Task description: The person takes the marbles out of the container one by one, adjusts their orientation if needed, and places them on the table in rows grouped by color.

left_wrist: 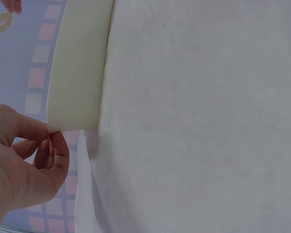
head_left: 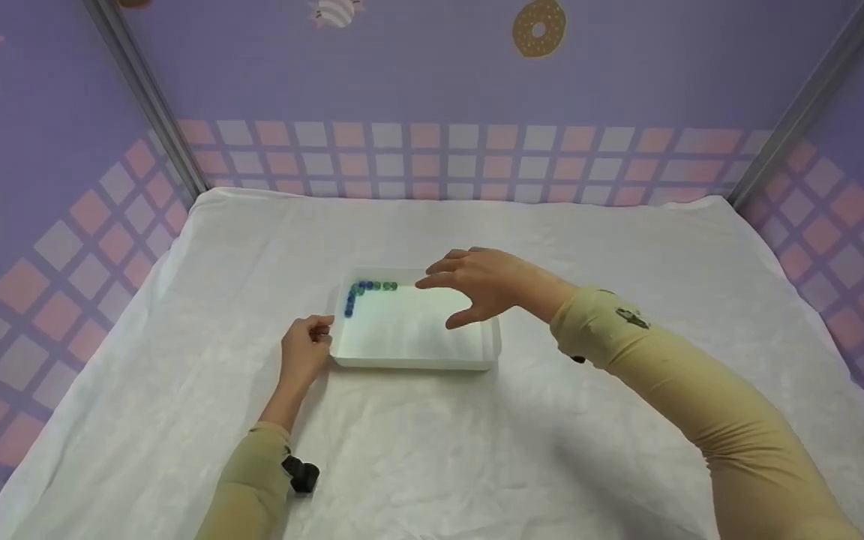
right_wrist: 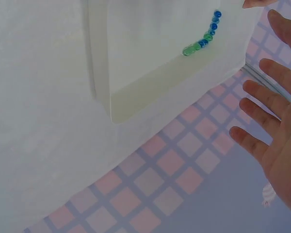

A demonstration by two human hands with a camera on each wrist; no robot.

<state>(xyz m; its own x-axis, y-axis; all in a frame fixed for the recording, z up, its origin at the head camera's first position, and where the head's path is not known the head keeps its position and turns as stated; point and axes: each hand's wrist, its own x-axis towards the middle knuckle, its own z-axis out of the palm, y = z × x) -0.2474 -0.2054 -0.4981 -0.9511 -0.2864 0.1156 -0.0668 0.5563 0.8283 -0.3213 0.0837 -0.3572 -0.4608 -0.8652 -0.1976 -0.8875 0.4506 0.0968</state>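
A white, shallow rectangular tray [head_left: 413,364] is on the cloth-covered table in front of me. Blue and green glass marbles [head_left: 370,286] line up in its far left corner, some along the left wall and some along the back wall. My left hand [head_left: 304,349] is at the tray's left side; in the left wrist view its thumb and curled index finger pinch the edge of the tray [left_wrist: 80,68] at a corner. Over the tray's right part hovers my right hand [head_left: 481,285], fingers spread, holding nothing. The right wrist view shows that hand [right_wrist: 281,116] beside the marbles [right_wrist: 213,26].
A wrinkled white cloth [head_left: 589,450] covers the table. Purple panels [head_left: 432,82] with pink and white checks stand at the back and both sides, joined by grey corner posts [head_left: 151,97]. A small black device [head_left: 301,475] sits at the left wrist.
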